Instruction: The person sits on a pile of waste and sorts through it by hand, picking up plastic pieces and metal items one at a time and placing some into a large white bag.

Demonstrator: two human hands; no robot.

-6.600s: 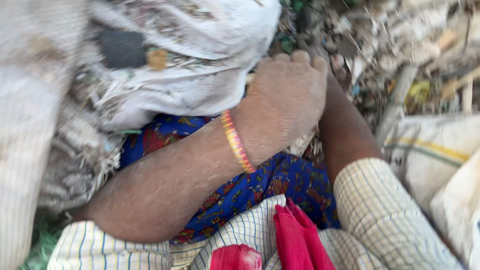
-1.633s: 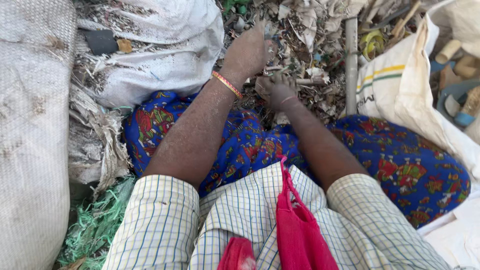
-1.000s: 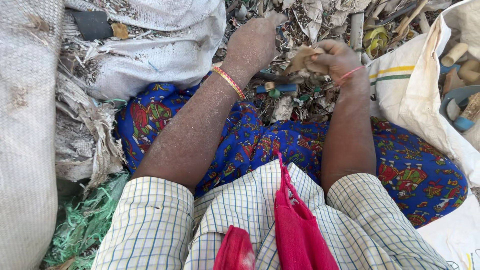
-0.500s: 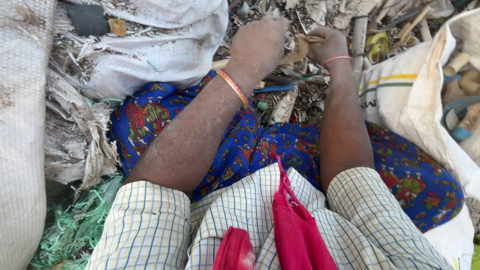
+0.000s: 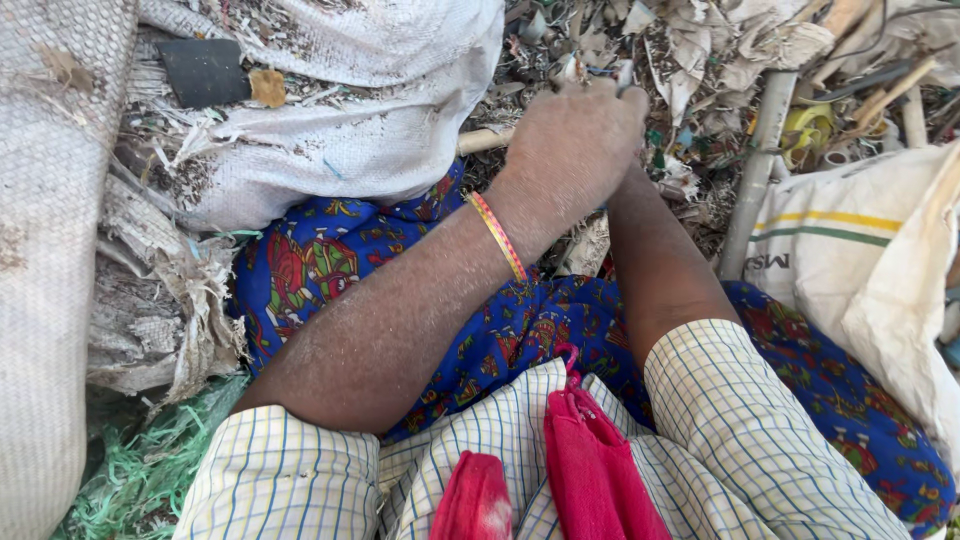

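While the person sits low among the rubbish, the left hand (image 5: 575,135) is out front, knuckles up, fingers curled down and bunched together into the litter pile (image 5: 690,80). What they are pinching, if anything, I cannot tell; the fingertips are buried under the back of the hand. One striped bangle (image 5: 497,235), orange and yellow, rings that left wrist.

And the right hand, it is tucked away beneath the left one. Only the right forearm (image 5: 660,265) shows, running up under the left wrist, so whether its fingers are spread or closed is hidden from where I stand.

Counting around now. Two checked sleeves, one on each arm. One blue patterned cloth (image 5: 330,255) over the lap, with red and green figures on it. Two folds of red cloth (image 5: 590,470) hang at the chest. Two woven white sacks on the left side: a big one (image 5: 50,250) along the edge, and a second (image 5: 370,110) just beside the left hand, with one dark flat piece (image 5: 205,70) lying on top of it. One more sack (image 5: 860,270) on the right, white with a yellow and a green stripe. One pale pipe (image 5: 755,170) stands between that sack and the hands. Green shredded strands (image 5: 140,470) lie at the lower left.
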